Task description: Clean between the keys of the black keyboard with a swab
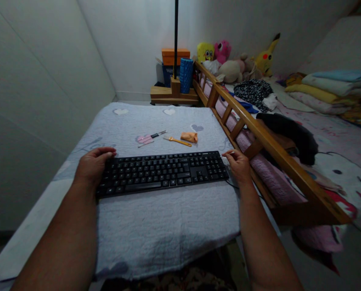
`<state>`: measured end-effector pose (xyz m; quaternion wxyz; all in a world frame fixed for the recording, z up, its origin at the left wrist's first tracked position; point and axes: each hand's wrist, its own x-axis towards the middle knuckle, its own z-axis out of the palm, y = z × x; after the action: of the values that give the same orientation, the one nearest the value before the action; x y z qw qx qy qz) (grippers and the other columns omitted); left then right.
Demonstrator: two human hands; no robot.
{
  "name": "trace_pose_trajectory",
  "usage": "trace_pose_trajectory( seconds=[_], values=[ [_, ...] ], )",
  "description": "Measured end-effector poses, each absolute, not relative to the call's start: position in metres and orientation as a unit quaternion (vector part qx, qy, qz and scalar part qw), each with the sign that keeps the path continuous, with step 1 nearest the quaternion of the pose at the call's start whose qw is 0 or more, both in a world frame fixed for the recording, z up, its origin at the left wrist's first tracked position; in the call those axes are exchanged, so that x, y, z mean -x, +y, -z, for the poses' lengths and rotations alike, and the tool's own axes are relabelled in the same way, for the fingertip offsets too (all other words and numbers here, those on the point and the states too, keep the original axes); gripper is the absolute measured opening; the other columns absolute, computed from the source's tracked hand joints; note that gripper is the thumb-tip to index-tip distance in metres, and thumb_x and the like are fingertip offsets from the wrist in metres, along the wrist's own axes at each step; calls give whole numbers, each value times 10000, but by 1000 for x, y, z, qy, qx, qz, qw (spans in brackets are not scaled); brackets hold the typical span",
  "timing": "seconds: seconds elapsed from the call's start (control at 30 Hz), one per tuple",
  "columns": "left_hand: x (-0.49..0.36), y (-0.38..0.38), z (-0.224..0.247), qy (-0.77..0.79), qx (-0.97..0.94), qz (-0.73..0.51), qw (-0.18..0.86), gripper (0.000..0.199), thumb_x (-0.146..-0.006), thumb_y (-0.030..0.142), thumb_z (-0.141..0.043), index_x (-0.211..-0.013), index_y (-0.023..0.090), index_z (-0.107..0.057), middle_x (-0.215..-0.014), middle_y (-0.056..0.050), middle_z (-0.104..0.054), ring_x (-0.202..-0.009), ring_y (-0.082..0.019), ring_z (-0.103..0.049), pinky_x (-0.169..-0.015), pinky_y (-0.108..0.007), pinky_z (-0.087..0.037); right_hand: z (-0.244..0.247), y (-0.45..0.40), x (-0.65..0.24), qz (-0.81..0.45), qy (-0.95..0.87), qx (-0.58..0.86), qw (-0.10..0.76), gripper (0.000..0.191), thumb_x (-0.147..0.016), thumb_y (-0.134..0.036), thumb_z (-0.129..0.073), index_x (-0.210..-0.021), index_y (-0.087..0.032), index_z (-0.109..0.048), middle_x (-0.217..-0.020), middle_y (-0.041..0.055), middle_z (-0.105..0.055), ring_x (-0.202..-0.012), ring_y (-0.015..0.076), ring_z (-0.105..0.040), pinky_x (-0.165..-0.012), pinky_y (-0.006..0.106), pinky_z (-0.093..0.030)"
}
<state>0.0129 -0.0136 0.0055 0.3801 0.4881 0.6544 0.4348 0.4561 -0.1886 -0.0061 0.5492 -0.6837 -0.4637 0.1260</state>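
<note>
From the head camera, the black keyboard point(165, 173) lies lengthwise on the cloth-covered counter point(168, 218), its space bar side toward the person. At its 9 o'clock end is the left hand point(91, 166), the fingers curled in with the thumb close to the forefinger, against the keyboard's far corner; the hand hides whether they grip it. At the 3 o'clock end, the right hand point(237, 161) has thumb and fingers pinched together on a thin pale stick point(232, 152), beside the number pad. A dark cable point(232, 184) runs from that same end below the right hand.

Just past the keyboard, a pink flat piece point(144, 139) lies at 11 o'clock, a black-handled tool point(155, 136) at 12, a brush point(180, 142) with an orange handle between 12 and 1, and a crumpled tan cloth point(189, 137) at 1, near the brush. A wooden bed rail point(244, 118) stands at 2 o'clock along the counter, and well beyond, at 12, is a blue roller point(185, 76).
</note>
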Motion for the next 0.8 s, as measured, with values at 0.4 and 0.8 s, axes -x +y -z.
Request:
trace_pose_trajectory(
  seconds=[0.4,0.8],
  values=[
    [-15,-16,-9,653,-469,-439,403,253,-614,238,-729,-861,188,-750,-800,-2,-709,-751,-146,-601,-719,-253,-426,0,-196,-455,-124,-474,688,536,193,-827,-365,-639,-711,-212,-655,-732,6,-678,-733,190,-627,-738,312,-453],
    [-13,-14,-5,656,-475,-431,397,282,-608,264,-731,-879,191,-752,-801,8,-706,-743,-141,-590,-726,-255,-419,-5,-202,-456,-145,-480,694,516,211,-834,-369,-639,-700,-206,-644,-728,6,-667,-737,188,-621,-732,304,-443]
  ],
)
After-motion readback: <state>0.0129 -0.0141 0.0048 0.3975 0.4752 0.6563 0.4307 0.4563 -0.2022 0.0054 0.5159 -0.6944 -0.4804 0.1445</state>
